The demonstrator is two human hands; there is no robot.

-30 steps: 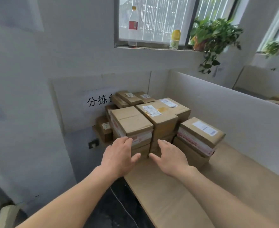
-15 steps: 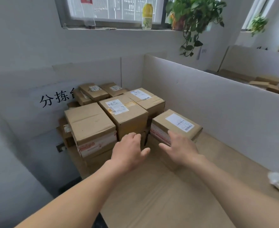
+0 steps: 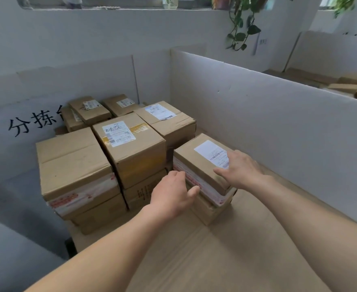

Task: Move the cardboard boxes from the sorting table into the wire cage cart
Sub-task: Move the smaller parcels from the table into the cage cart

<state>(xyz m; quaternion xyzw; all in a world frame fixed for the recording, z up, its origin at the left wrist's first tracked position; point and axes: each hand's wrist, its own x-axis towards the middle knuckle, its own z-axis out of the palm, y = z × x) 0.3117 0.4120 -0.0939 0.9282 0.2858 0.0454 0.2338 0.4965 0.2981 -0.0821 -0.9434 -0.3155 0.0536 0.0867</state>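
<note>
Now arrived, left hand (image 3: 173,194) grips the taped cardboard box (image 3: 196,163), right hand (image 3: 241,170) flat on top.

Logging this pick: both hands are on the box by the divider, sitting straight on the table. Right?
No. The head view shows the top box resting on a lower box, not the table. Left hand and right hand both touch it.

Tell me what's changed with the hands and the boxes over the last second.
Both hands moved forward and rightward to the taped box beside the partition. The right hand now lies flat on its labelled top; the left hand grips its near left corner, thumb on the taped front. The box is not lifted, and the other stacks stayed put.
</note>
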